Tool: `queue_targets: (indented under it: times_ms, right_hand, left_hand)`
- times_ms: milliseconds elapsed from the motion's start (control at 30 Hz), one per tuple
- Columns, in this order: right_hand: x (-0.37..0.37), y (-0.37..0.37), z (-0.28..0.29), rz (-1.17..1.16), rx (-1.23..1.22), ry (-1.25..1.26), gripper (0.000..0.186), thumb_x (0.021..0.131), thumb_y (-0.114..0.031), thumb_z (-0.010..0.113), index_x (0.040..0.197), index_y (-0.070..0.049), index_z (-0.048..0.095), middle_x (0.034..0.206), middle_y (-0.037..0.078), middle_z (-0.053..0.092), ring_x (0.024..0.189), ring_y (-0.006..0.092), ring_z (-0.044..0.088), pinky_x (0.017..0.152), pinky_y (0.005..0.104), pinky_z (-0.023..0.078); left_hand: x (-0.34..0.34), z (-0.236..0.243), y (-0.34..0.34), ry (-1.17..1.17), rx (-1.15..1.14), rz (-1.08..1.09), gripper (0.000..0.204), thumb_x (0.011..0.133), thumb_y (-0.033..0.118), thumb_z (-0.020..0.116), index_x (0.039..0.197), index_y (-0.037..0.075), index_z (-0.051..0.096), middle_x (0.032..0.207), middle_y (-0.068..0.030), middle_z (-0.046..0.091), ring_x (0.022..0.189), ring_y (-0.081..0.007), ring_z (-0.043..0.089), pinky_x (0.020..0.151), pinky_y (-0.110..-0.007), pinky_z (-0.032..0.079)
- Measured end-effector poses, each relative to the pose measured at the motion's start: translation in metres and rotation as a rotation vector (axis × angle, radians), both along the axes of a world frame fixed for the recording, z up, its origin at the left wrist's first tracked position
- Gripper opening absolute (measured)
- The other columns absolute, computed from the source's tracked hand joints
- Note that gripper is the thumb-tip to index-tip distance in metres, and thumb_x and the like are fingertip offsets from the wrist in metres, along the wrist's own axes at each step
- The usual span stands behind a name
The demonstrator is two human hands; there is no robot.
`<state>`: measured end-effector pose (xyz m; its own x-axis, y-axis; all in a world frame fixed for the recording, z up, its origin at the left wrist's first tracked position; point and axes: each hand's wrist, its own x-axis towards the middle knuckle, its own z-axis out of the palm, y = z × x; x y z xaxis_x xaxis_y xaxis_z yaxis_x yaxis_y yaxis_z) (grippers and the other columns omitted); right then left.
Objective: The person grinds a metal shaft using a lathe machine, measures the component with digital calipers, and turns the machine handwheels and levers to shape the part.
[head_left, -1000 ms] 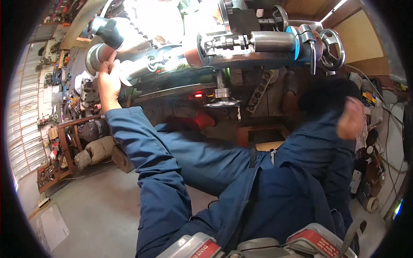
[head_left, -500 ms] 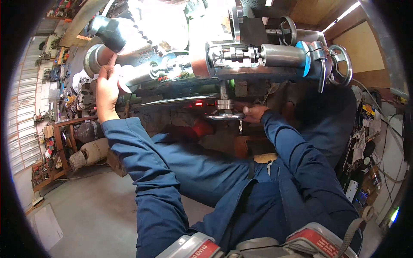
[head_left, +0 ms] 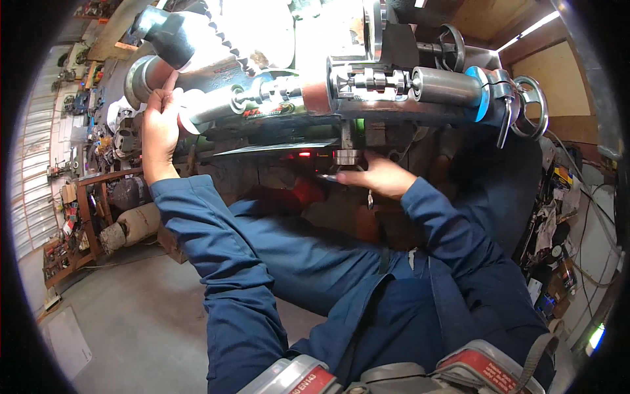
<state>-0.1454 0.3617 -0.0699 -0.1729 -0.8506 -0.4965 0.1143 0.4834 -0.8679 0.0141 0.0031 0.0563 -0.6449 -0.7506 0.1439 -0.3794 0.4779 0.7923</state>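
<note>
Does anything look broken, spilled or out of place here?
No spill or clear damage stands out. The oddest sight is a white sheet lying flat on the floor, away from the machine. Harsh glare hides part of the machine, so I can't judge there.

right hand (head_left: 384,177): 1.0 s ago off to the right, well apart from the low metal wheel (head_left: 327,176) | 0.5 s ago at the wheel's right edge | now farther left, across the wheel, hiding much of it

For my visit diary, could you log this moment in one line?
left hand: at silver cylinder | right hand: on handwheel | lobed shaft: running left-to-right
</note>
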Motion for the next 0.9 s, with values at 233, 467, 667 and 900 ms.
queue_targets:
  times_ms: [233, 467, 667, 900]
  right_hand:
    - [-0.006, 0.025, -0.095, -0.073, -0.264, -0.196, 0.09, 0.075, -0.056, 0.073, 0.139, 0.0, 0.046, 0.136, 0.022, 0.053, 0.128, 0.0324, 0.048, 0.109, 0.0404, 0.033]
    - [0.002, 0.005, -0.026, -0.037, -0.128, 0.074, 0.068, 0.076, -0.051, 0.074, 0.126, -0.007, 0.06, 0.121, 0.013, 0.065, 0.114, 0.0269, 0.059, 0.1, 0.0377, 0.042]
    - [0.003, 0.002, -0.015, -0.084, -0.113, -0.032, 0.068, 0.075, -0.042, 0.081, 0.125, -0.001, 0.058, 0.115, 0.011, 0.065, 0.106, 0.0196, 0.06, 0.096, 0.0337, 0.046]
    - [0.008, 0.001, -0.028, -0.08, -0.103, 0.011, 0.061, 0.077, -0.037, 0.079, 0.123, -0.002, 0.059, 0.111, 0.009, 0.066, 0.1, 0.0198, 0.062, 0.092, 0.0342, 0.047]
  left_hand:
    - [-0.005, -0.005, -0.003, -0.005, -0.057, -0.043, 0.02, 0.101, 0.021, 0.054, 0.105, 0.003, 0.063, 0.082, 0.0018, 0.06, 0.071, -0.0065, 0.049, 0.066, -0.024, 0.041]
    - [-0.005, 0.001, 0.006, -0.062, -0.081, -0.013, 0.02, 0.1, 0.022, 0.056, 0.103, 0.003, 0.062, 0.08, 0.0012, 0.06, 0.07, -0.0072, 0.049, 0.064, -0.024, 0.041]
    - [-0.006, -0.001, 0.001, -0.053, -0.088, 0.001, 0.018, 0.099, 0.019, 0.056, 0.097, 0.001, 0.06, 0.105, -0.0027, 0.062, 0.077, -0.0083, 0.054, 0.073, -0.024, 0.043]
    - [-0.009, 0.003, 0.007, -0.059, -0.089, 0.001, 0.016, 0.097, 0.014, 0.056, 0.089, 0.0, 0.056, 0.131, -0.0026, 0.063, 0.078, -0.0073, 0.054, 0.076, -0.022, 0.044]
